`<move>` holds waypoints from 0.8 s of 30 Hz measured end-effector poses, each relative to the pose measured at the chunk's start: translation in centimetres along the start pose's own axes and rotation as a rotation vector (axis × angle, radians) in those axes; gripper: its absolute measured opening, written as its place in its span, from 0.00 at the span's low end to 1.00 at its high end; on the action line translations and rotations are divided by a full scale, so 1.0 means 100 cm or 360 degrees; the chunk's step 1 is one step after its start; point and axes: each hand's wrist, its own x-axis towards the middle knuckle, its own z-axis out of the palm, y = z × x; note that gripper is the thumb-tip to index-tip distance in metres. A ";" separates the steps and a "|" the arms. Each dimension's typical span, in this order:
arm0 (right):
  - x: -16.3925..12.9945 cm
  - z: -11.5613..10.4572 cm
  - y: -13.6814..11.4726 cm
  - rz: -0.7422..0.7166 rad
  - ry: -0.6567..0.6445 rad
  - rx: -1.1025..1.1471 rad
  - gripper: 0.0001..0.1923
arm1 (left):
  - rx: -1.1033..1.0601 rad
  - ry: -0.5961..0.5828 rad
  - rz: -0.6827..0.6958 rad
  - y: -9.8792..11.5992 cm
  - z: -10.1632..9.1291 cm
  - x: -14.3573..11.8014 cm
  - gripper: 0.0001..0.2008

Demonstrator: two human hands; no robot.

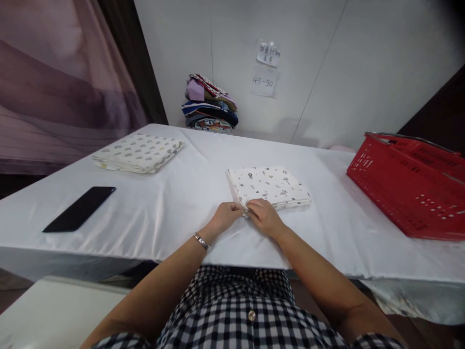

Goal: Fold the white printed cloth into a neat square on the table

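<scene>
A folded white cloth with small dark prints [271, 186] lies on the white table [174, 208] in front of me. My left hand [225, 216] and my right hand [264, 216] meet at the cloth's near left corner, both pinching its edge with closed fingers. A metal bracelet sits on my left wrist. Further left lies a second folded cloth with pale dots [138, 152], untouched.
A black phone [80, 208] lies on the table's left side. A red plastic basket [410, 182] stands at the right edge. A pile of folded coloured fabrics [209, 104] rests against the back wall under two paper notes. A purple curtain hangs at the left.
</scene>
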 end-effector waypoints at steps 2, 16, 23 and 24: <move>0.001 0.002 0.000 0.0063 0.0034 0.0048 0.09 | -0.0019 -0.0020 0.0039 0.001 0.000 0.000 0.07; 0.003 -0.002 0.002 0.0196 0.0160 0.0276 0.07 | 0.0615 0.0110 0.0063 0.004 -0.007 -0.008 0.15; 0.002 -0.010 0.001 0.0019 0.0005 0.0022 0.09 | 0.0699 0.0046 0.0019 0.012 0.000 -0.009 0.14; 0.002 -0.009 0.001 -0.0011 -0.0055 -0.0029 0.10 | 0.0664 0.0046 0.0004 0.011 0.001 -0.008 0.13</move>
